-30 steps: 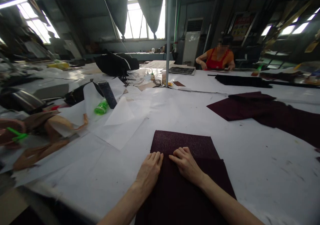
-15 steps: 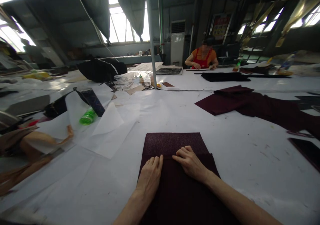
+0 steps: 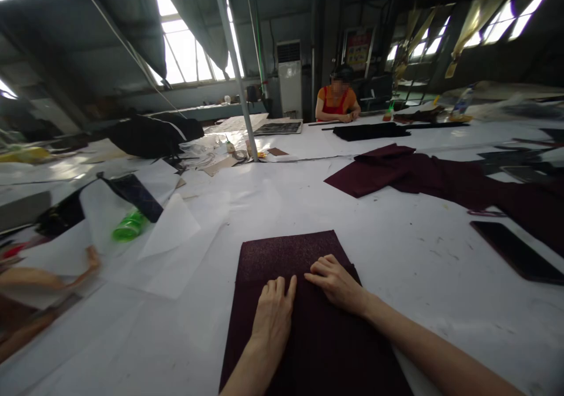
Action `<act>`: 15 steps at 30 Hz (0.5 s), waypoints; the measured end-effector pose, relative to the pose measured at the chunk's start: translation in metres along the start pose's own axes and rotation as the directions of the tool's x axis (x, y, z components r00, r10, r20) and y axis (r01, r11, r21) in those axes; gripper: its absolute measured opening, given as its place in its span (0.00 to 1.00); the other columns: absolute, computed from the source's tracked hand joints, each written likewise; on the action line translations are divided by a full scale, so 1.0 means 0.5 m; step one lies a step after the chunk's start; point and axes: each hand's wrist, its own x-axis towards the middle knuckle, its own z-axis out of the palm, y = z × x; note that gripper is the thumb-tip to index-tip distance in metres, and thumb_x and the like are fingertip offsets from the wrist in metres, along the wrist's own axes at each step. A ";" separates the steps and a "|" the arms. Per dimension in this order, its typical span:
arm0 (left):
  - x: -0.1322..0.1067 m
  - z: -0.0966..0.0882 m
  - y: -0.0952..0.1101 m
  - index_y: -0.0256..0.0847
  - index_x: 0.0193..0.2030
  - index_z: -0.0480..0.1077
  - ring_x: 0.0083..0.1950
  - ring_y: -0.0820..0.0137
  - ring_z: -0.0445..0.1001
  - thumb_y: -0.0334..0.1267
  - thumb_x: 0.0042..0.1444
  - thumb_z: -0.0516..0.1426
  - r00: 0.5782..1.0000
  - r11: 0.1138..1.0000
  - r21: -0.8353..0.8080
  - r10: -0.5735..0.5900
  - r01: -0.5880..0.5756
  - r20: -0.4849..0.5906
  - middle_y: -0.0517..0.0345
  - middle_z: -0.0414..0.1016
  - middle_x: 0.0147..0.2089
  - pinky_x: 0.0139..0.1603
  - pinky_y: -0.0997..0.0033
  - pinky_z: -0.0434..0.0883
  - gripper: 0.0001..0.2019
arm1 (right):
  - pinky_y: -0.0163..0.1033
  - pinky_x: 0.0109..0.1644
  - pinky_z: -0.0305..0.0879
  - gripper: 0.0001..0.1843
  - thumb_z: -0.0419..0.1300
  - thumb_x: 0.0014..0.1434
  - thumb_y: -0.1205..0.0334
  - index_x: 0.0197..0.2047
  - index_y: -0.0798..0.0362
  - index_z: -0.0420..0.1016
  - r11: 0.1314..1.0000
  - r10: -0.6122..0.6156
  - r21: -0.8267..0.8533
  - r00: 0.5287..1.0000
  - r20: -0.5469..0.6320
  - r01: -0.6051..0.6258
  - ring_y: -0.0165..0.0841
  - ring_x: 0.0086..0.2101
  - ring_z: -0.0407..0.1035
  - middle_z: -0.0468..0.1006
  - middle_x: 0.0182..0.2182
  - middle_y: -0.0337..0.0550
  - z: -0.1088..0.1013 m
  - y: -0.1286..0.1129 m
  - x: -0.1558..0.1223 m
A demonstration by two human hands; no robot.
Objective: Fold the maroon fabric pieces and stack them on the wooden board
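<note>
A dark maroon piece of fabric (image 3: 286, 254) lies in front of me on a white table. Its far end shows a speckled, slightly shiny strip, bordered by a fold line. My left hand (image 3: 274, 314) rests palm down on the darker part, index finger stretched out towards that line. On the other side, my right hand (image 3: 335, 281) has its fingers curled, with thumb and index finger pinching at the fold line. A small gap separates the two hands. The fabric under the right fingertips is hidden.
Maroon cloth (image 3: 396, 167) and a black phone (image 3: 517, 252) lie to the right. White paper sheets (image 3: 170, 228) and a green plastic object (image 3: 130, 225) are left. A metal pole (image 3: 238, 73) rises beyond the table's middle. Across from me sits a person (image 3: 337, 105) in orange and red.
My view has swung to the right. The left hand has shifted slightly right over the fabric, its index finger now more extended. The right hand keeps its curled pose at the fold.
</note>
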 end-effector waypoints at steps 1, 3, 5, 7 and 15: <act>0.003 0.000 0.004 0.40 0.63 0.60 0.44 0.63 0.69 0.23 0.56 0.50 1.000 1.000 -0.007 0.011 -0.012 -0.010 0.49 0.70 0.45 0.46 0.60 0.69 0.27 | 0.44 0.48 0.54 0.15 0.47 0.66 0.70 0.50 0.53 0.72 1.000 0.000 -0.002 1.000 0.000 0.000 0.34 0.39 0.61 0.71 0.38 0.45 -0.003 0.002 -0.003; 0.008 0.001 0.012 0.34 0.62 0.61 0.47 0.63 0.68 0.23 0.56 0.50 0.999 0.999 -0.022 0.036 -0.037 -0.025 0.47 0.69 0.48 0.49 0.61 0.69 0.26 | 0.44 0.48 0.54 0.15 0.48 0.65 0.71 0.49 0.53 0.72 1.000 0.006 -0.005 1.000 0.002 -0.006 0.34 0.39 0.61 0.71 0.38 0.45 -0.009 0.006 -0.010; 0.013 0.001 0.021 0.34 0.64 0.58 0.45 0.62 0.69 0.23 0.56 0.50 0.999 0.999 -0.026 0.038 -0.039 -0.014 0.47 0.69 0.46 0.46 0.61 0.70 0.27 | 0.44 0.48 0.55 0.15 0.48 0.65 0.71 0.49 0.53 0.72 1.000 0.012 -0.004 1.000 0.004 -0.012 0.34 0.39 0.61 0.71 0.38 0.45 -0.014 0.010 -0.018; 0.019 -0.003 0.031 0.39 0.66 0.55 0.42 0.62 0.70 0.25 0.57 0.50 1.000 1.000 -0.018 0.025 -0.025 0.008 0.50 0.70 0.43 0.42 0.61 0.71 0.29 | 0.44 0.48 0.55 0.15 0.48 0.65 0.71 0.49 0.53 0.72 1.000 0.014 -0.004 1.000 0.003 -0.014 0.34 0.39 0.62 0.71 0.38 0.45 -0.018 0.015 -0.025; 0.036 -0.006 0.059 0.34 0.63 0.60 0.47 0.62 0.68 0.25 0.57 0.50 0.998 0.998 -0.038 0.057 -0.058 -0.013 0.47 0.69 0.48 0.48 0.61 0.70 0.25 | 0.44 0.49 0.57 0.16 0.47 0.65 0.71 0.49 0.54 0.73 1.000 0.014 -0.004 1.000 -0.001 -0.014 0.35 0.40 0.62 0.71 0.39 0.46 -0.035 0.041 -0.058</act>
